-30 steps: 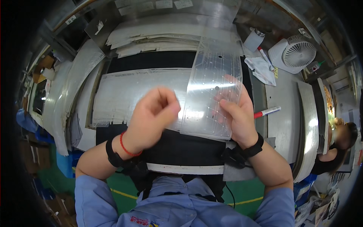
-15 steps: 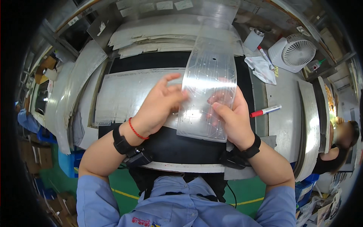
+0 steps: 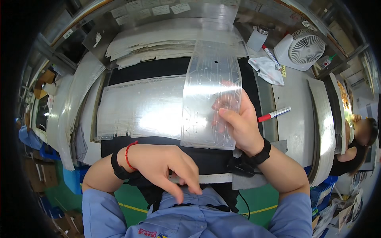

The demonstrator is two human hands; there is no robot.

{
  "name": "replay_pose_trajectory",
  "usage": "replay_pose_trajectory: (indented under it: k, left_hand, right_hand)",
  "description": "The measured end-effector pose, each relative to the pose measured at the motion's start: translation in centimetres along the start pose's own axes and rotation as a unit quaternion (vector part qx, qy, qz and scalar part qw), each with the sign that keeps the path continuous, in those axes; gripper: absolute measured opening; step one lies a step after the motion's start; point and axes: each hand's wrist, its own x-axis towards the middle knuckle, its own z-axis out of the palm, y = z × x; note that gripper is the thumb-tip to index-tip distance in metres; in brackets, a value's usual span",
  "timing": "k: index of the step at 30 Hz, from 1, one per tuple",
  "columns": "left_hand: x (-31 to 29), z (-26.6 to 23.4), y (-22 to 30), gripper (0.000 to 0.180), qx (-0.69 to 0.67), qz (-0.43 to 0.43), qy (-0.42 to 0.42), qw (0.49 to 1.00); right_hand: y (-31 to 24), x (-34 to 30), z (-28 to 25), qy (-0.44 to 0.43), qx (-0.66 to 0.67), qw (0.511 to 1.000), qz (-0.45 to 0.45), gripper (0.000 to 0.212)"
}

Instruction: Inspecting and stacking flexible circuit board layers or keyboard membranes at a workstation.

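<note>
My right hand (image 3: 242, 123) grips a clear, bendy plastic sheet (image 3: 202, 123) by its right edge, thumb on the near face and fingers showing through from behind. Thin white lines and small dots cover the sheet, and one dark spot marks its upper part. The sheet stands tilted over the work surface and catches a bright glare. My left hand (image 3: 170, 166) hangs apart from it near the front edge of the table, palm turned down, thumb and fingers apart and holding nothing. Behind the held sheet, a stack of similar sheets (image 3: 135, 105) lies on the black mat (image 3: 123, 148).
More sheets (image 3: 154, 43) are piled at the back, and tall stacked sheets (image 3: 75, 99) stand at the left. On the right are a red-capped marker (image 3: 274, 114), a white cloth (image 3: 268, 70), a bottle (image 3: 258, 38) and a white fan (image 3: 301, 49). A person (image 3: 359, 148) sits far right.
My left hand has dropped away from beside the sheet's left edge toward my waist. The right hand still holds the sheet, and the view has shifted slightly.
</note>
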Motion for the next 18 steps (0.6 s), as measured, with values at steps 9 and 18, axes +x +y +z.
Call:
replay_pose_trajectory:
  k: [9,18]
  left_hand:
    - [0.8,-2.4,-3.0,0.060,-0.155,-0.035,0.545,0.823]
    - [0.8,-2.8,-2.8,0.062,-0.220,-0.028,0.509,0.832]
  right_hand:
    - [0.4,-0.1,0.6,-0.015,-0.001,1.000,0.005,0.056]
    - [0.7,-0.2,0.2,-0.038,-0.005,0.999,0.002,0.056]
